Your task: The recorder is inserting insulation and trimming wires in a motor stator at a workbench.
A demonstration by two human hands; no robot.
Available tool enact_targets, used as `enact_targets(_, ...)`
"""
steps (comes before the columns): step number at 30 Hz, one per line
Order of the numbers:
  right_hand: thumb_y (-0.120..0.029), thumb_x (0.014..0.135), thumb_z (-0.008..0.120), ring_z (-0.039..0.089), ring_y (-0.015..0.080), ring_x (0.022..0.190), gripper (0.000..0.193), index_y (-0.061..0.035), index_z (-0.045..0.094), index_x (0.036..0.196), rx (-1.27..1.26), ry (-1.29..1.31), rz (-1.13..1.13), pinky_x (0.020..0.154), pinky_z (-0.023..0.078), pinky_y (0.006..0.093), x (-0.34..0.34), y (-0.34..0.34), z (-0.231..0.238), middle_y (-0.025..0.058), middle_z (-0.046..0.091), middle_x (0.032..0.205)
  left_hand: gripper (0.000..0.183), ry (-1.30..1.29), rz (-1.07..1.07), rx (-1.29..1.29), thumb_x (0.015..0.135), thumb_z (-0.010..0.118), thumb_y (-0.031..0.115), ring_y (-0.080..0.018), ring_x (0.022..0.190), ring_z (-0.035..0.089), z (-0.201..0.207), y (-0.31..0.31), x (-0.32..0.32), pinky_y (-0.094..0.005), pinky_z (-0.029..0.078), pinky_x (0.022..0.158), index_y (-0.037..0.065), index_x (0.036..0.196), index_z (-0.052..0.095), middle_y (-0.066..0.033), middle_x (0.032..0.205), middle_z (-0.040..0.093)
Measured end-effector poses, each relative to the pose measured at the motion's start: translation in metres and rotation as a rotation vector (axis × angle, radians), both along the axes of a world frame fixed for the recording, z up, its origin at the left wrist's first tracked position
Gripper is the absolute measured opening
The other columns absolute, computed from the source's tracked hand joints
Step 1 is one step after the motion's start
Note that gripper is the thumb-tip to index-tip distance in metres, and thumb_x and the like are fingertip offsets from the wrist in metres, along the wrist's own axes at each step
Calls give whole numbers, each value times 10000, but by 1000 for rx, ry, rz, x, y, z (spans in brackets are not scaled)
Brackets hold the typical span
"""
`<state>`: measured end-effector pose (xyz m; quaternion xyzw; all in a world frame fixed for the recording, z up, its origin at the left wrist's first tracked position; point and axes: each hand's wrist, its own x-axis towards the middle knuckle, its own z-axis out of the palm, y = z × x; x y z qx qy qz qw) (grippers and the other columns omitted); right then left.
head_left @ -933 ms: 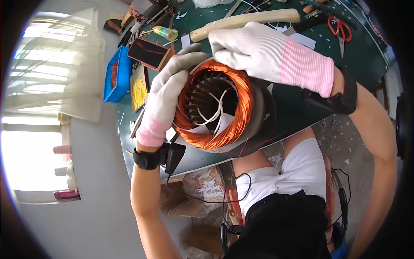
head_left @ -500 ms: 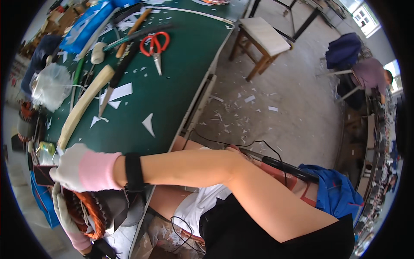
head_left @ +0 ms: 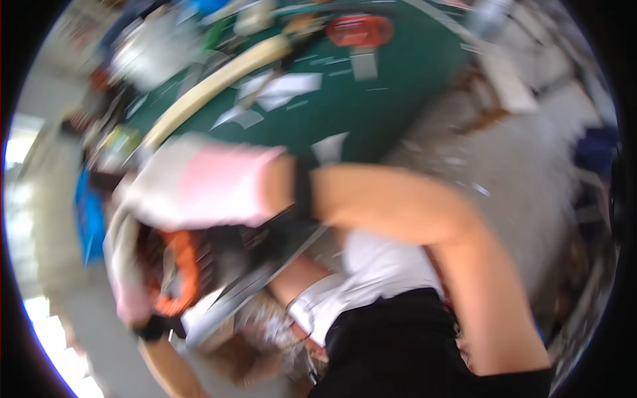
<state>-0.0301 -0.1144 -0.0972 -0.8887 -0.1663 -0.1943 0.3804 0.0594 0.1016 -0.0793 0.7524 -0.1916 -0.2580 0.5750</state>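
A motor stator (head_left: pixel 222 255) with a thick orange winding (head_left: pixel 182 268) sits at the table's near left corner. My left hand (head_left: pixel 126 255), in a white and pink glove, lies along the stator's left side. Over the stator's far side reaches my right hand (head_left: pixel 166 179), gloved alike, its arm crossing from the right. Both hands come close together at the upper left of the stator. Motion smears the fingers of both, so their grip does not show. A pale wooden stick (head_left: pixel 215 83) lies just beyond the right hand.
Red-handled scissors (head_left: pixel 361 33), white paper scraps (head_left: pixel 282 89) and a pale mallet head (head_left: pixel 254 18) lie on the green table (head_left: pixel 405 73). A clear plastic bag (head_left: pixel 156 53) is at the far left. A wooden stool (head_left: pixel 507 83) stands beyond the table's right edge.
The whole view has swung left and blurred, so the table and stator appear farther right and higher. Both hands stay at the stator.
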Motion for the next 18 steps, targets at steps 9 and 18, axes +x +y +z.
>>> enact_targets(9, -145, 938, 576, 617, 381, 658, 119, -41, 525, 964, -48, -300, 34, 558, 461, 394, 6, -12, -16, 174, 600, 690, 342, -69, -143, -1, 942, 565, 158, -101, 989, 603, 9, -21, -18, -256, 484, 894, -29, 1226, 600, -70, 1114, 651)
enact_targets(18, -125, 938, 564, 597, 390, 724, 155, 0, 542, 1027, -96, -366, 134, 604, 460, 408, 24, -14, -9, 201, 577, 771, 324, -73, -132, -145, 922, 558, 81, -103, 945, 624, 5, -20, -10, -253, 504, 873, -41, 1221, 596, -75, 1089, 666)
